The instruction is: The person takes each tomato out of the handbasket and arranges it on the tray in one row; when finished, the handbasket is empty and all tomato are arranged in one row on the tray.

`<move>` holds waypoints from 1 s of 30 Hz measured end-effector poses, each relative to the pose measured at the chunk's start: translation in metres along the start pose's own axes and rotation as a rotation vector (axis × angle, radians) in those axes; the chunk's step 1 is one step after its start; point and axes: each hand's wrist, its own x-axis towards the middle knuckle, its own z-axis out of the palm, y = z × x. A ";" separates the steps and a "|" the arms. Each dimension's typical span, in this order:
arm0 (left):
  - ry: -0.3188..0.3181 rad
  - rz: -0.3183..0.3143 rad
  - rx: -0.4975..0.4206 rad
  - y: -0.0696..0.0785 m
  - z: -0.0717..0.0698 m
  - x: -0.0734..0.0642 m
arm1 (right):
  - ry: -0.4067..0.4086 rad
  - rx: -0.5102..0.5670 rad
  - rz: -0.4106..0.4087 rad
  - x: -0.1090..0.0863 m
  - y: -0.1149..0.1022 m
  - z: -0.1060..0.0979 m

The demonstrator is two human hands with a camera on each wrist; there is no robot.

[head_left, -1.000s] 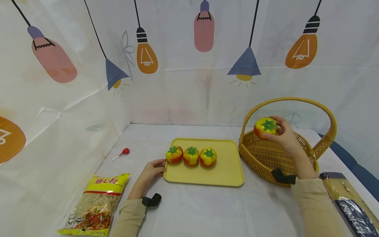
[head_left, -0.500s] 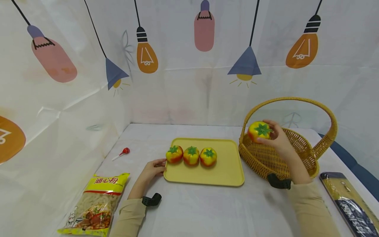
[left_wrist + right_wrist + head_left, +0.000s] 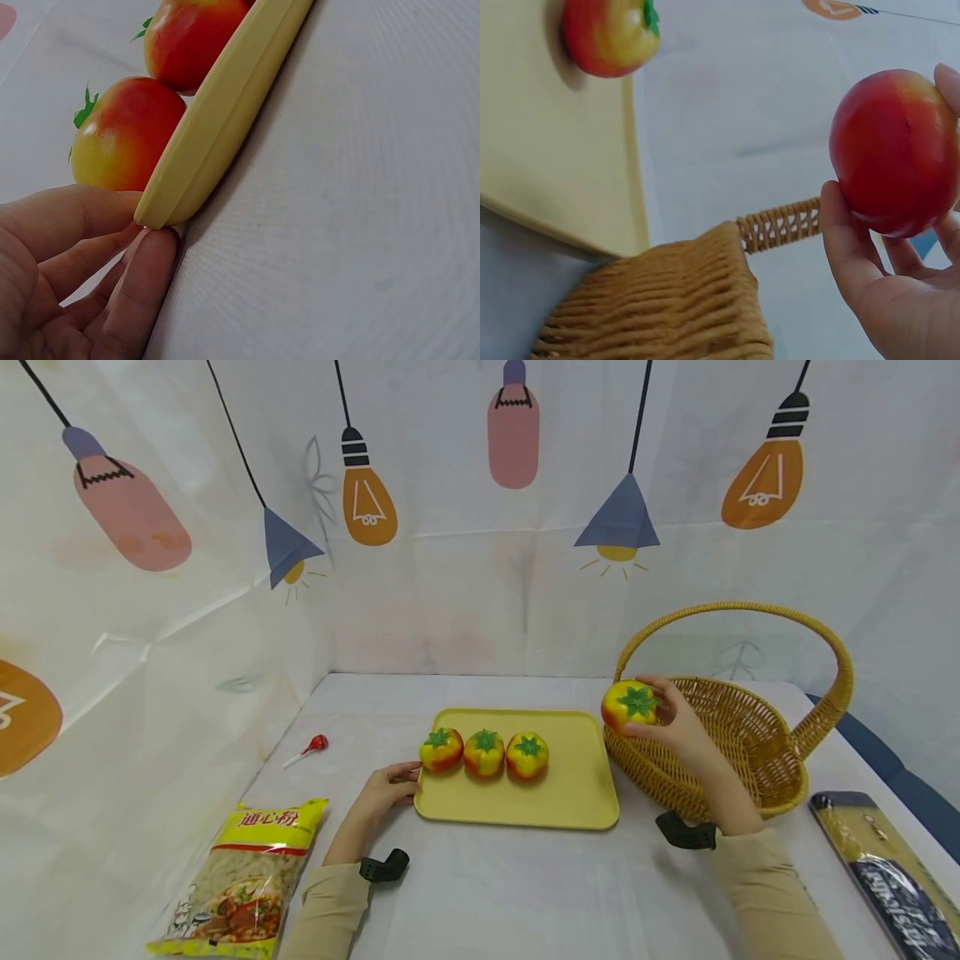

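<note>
My right hand (image 3: 681, 727) holds a yellow-and-red tomato (image 3: 628, 706) with a green star-shaped leaf top. It is raised over the left rim of the wicker basket (image 3: 660, 777), fingers and thumb curled round the fruit. In the right wrist view the same tomato (image 3: 896, 154) shows its red underside. A yellow tray (image 3: 577, 777) lies mid-table, with three similar tomatoes (image 3: 484, 755) in a row on its left half. At the tray's left edge, my left hand (image 3: 386, 789) pinches the rim; the left wrist view shows thumb and finger at the tray corner (image 3: 202, 142).
A red lollipop (image 3: 318, 743) lies at the back left. Nearer, on the left, is a yellow-topped pasta bag (image 3: 243, 877). A gold and dark flat package (image 3: 885, 868) lies at the right edge. The basket's tall handle (image 3: 738, 607) arches over it.
The right hand has carried the tomato leftward and slightly down, from over the basket's inside to its left rim, towards the tray. The left hand has stayed at the tray's edge.
</note>
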 end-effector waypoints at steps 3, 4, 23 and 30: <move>-0.032 0.050 -0.019 -0.001 -0.002 -0.002 | -0.014 0.026 -0.002 0.000 0.002 0.004; -0.037 0.066 -0.022 -0.001 -0.002 -0.003 | -0.016 0.030 0.001 0.000 0.003 0.005; 0.017 -0.024 -0.013 0.002 0.000 0.000 | -0.162 0.048 0.098 0.003 0.032 0.051; 0.022 -0.018 0.008 0.004 0.001 -0.001 | -0.148 -0.003 0.116 0.003 0.042 0.060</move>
